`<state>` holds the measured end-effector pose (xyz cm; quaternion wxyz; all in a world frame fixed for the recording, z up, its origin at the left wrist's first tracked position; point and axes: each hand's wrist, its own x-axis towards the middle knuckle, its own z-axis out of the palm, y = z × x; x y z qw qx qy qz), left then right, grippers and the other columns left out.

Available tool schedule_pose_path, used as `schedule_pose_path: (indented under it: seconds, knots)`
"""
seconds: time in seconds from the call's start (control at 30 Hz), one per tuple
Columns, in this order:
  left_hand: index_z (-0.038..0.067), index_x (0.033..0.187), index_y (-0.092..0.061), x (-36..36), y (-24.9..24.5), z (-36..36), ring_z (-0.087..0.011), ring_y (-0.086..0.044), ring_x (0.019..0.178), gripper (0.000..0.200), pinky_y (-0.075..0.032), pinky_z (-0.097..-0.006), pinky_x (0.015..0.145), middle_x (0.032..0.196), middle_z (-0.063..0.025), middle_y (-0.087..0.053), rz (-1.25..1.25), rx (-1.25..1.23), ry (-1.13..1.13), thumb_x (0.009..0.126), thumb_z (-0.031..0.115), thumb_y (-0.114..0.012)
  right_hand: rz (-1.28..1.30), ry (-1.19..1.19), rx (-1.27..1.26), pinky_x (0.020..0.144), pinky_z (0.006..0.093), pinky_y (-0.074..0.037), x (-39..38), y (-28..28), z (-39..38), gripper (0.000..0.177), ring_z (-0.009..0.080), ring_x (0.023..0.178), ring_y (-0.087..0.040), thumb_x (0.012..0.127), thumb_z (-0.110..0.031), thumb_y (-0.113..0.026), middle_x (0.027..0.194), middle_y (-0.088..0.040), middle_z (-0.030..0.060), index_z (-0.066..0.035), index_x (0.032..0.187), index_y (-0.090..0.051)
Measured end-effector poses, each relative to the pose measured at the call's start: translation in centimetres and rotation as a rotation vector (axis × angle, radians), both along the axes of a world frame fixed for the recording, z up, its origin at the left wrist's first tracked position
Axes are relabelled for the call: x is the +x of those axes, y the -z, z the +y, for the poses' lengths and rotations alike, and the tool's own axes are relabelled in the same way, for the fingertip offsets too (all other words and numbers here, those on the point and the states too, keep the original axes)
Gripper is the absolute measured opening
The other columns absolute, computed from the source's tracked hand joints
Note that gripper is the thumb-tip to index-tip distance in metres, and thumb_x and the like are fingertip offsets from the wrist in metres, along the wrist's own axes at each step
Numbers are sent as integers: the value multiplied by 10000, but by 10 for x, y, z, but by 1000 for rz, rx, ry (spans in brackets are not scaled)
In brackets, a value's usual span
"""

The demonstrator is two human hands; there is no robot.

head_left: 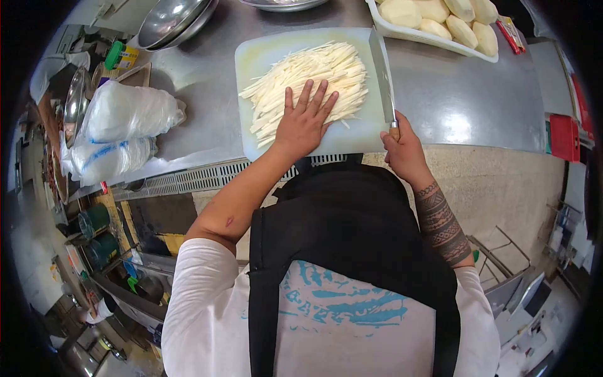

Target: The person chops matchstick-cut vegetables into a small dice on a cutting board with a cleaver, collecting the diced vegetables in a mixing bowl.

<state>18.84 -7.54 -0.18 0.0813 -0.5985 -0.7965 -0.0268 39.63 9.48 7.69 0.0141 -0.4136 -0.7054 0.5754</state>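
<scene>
A heap of thin pale strips, apparently cut potato (339, 66), is spread over a whitish cutting board (251, 60). My left hand (303, 122) lies on the near side of the heap, fingers spread, palm down. At the board's right edge, my right hand (404, 147) is closed round the wooden handle of a large kitchen knife (382, 75). The blade points away from me and runs along the right side of the board, apart from the strips.
Peeled potatoes (433, 9) fill a white tray (440, 43) at the back right, with a red packet (511, 34) beside it. Metal bowls (173, 22) stand at the back left. Plastic-wrapped bundles (129, 113) and a green-lidded tub (121, 56) sit on the left. Another person's arm (48, 119) shows at the far left.
</scene>
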Motion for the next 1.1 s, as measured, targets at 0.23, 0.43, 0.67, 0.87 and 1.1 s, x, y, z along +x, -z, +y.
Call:
schedule_pose_path:
  seconds: [0.23, 0.43, 0.67, 0.87, 1.1]
  knots:
    - [222, 1678, -340, 6, -7, 41, -471, -175, 1606, 869, -118, -761, 1218, 1732, -252, -229, -210, 142, 25, 941, 524, -689, 45, 8, 218, 604, 351, -557, -1, 19, -17, 580, 182, 634, -649, 1033, -170, -654, 935, -697, 139, -54, 1556, -431]
    - [104, 1658, -352, 5, -13, 34, -497, -175, 1595, 849, -97, -719, 1247, 1724, -267, -235, -395, 283, 92, 987, 554, -614, 0, 129, 21, 559, 313, -526, -5, 5, -24, 578, 133, 613, -602, 1034, -159, -651, 872, -647, 79, -57, 1561, -437]
    - [24, 1586, -446, -85, -24, 25, -497, -268, 1566, 649, -178, -647, 1270, 1690, -273, -319, -423, 228, -135, 1072, 412, -529, 47, 142, -7, 524, 288, -503, -2, 9, -24, 575, 101, 579, -559, 1039, -152, -639, 808, -585, 37, -52, 1566, -433]
    - [52, 1629, -374, -99, -7, 0, -469, -324, 1553, 625, -220, -641, 1261, 1693, -258, -325, -538, 112, -50, 1098, 366, -474, 38, 140, 6, 517, 284, -498, -2, 3, -25, 566, 102, 557, -559, 1045, -165, -633, 794, -587, 35, -53, 1564, -438]
    - [108, 1697, -246, -106, -37, 8, -446, -160, 1620, 738, -93, -594, 1298, 1746, -258, -184, -379, 118, -160, 1107, 508, -435, -16, 192, 49, 482, 248, -449, 4, 5, -22, 484, 75, 565, -540, 1062, -209, -622, 774, -553, 5, -55, 1509, -518]
